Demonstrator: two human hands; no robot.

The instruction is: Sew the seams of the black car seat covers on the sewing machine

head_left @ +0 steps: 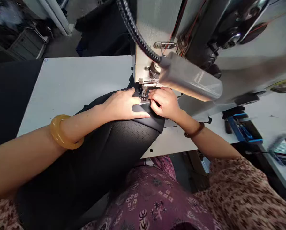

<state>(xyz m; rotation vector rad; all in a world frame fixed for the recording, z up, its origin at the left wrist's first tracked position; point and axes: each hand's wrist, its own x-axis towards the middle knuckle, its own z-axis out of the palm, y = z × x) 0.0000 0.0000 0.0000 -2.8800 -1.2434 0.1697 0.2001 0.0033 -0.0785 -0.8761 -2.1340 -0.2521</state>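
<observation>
A large piece of black leather-like material (114, 140), perforated in part, lies under the presser foot (143, 93) of a sewing machine (147, 25). It drapes off the table's front toward my lap. My left hand (124, 103) rests flat on it just left of the foot, thumb stretched out along a seam. On the other side of the foot, my right hand (163, 101) has its fingers curled and pinched at the edge of the material, close to the needle area.
A grey lamp (191, 76) on a flexible neck hangs right above my right hand. On the white table (61, 80), a blue tray (244, 127) of tools stands at the right, with a phone-like device (283, 148) beyond it. Dark material (11, 92) lies at the left.
</observation>
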